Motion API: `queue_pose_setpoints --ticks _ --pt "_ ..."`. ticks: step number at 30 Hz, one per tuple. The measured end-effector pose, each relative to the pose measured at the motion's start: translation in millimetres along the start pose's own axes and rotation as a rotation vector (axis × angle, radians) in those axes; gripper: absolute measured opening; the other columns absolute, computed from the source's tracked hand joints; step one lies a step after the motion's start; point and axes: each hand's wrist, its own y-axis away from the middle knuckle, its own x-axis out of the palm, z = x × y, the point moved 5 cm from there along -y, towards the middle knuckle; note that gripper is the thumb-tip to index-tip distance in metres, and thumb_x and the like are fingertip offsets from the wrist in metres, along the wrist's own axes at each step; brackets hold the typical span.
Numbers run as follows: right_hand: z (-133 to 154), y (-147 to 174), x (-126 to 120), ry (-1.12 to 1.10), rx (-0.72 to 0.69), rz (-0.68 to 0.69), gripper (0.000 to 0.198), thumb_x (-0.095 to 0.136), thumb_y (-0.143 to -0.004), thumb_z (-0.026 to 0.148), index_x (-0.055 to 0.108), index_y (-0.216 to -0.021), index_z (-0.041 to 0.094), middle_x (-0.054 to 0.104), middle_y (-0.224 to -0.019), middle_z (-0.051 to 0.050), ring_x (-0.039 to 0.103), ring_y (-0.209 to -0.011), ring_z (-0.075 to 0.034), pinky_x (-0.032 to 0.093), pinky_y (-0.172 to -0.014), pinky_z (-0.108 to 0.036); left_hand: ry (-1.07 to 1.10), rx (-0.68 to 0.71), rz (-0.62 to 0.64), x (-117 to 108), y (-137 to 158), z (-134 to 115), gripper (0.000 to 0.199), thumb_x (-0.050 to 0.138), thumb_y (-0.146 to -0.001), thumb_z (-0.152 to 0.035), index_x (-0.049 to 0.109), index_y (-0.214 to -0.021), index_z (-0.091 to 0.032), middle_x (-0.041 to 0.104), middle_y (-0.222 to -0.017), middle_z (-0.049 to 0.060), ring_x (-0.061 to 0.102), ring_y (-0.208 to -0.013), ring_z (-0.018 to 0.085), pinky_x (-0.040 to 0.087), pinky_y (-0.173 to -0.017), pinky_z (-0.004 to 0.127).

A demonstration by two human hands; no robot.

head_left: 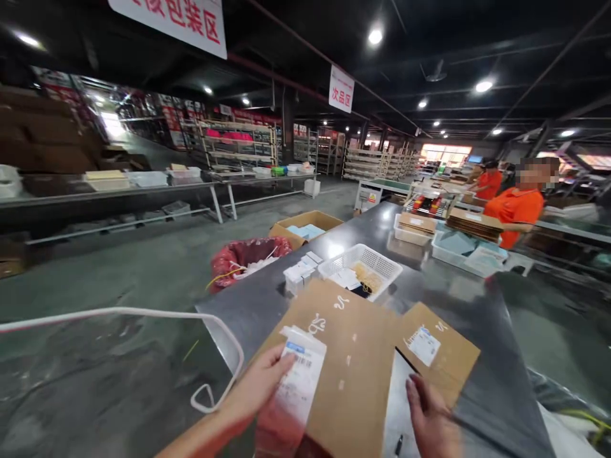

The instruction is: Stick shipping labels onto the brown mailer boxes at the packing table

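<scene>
On the left a white cord (143,313) loops over the grey floor toward the near corner of the long, dark, glossy table (482,356). The person's left hand (260,385) comes next, its grip closed with thumb and fingertips pinching the edge of a clear plastic sleeve holding a white barcode label (298,375), which lies against the near left part of a flat brown cardboard box (348,356) resting on the table's near end. Something red shows through the sleeve's lower part; what it is cannot be told. Behind, beside the table's left edge, stands a bin lined with a red plastic bag (245,254), and past it an open cardboard carton (308,229). On the table beyond the brown box sit small white boxes (300,272) and a white slotted plastic basket (363,267). The right hand (432,420) rests flat, fingers loosely spread and holding nothing, just beside the box's right edge, near a second cardboard flap with a white sticker (424,345). Far right, people in orange shirts (518,210) work at another table.
</scene>
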Motion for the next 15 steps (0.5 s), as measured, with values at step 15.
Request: queue_pose_setpoints --ticks 15 --pt "202.7 24.7 81.9 -0.533 -0.184 0.627 0.050 0.071 -0.078 0.067 0.074 -0.087 0.018 0.070 -0.078 -0.004 0.062 -0.074 -0.019 0.050 -0.068 -0.029 0.007 -0.086 0.154 -32.1 60.1 29.1 0.040 0.074 -0.066 -0.056 0.059 -0.069 -0.019 0.045 -0.064 -0.005 0.038 -0.063 0.014 0.029 -0.059 0.028"
